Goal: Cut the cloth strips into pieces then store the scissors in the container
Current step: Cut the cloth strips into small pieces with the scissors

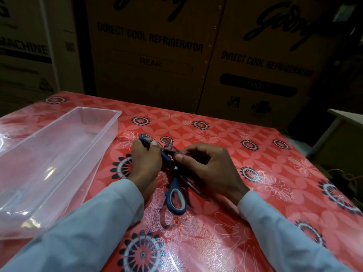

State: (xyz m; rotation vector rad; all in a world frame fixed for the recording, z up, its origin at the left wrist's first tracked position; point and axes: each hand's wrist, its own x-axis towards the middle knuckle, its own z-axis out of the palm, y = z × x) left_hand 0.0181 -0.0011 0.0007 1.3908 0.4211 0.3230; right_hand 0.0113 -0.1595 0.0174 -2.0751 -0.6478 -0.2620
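Note:
Blue-handled scissors [175, 195] lie spread wide on the red floral table, between my hands. My left hand [146, 163] grips their upper handle loop, thumb through it. My right hand [208, 169] pinches a dark red cloth strip [170, 151] between thumb and fingers, right beside the scissors' pivot. More of the strip trails under the scissors toward me and curls on the table. One blade points out low right beneath my right palm. A clear plastic container [59, 154], long, rectangular and with nothing inside, stands left of my left hand.
The red patterned tablecloth [255, 154] covers the whole table. Large cardboard refrigerator boxes [153, 55] stand right behind the table's far edge. A pale table or shelf corner [341, 118] shows at the right, beyond the table's edge.

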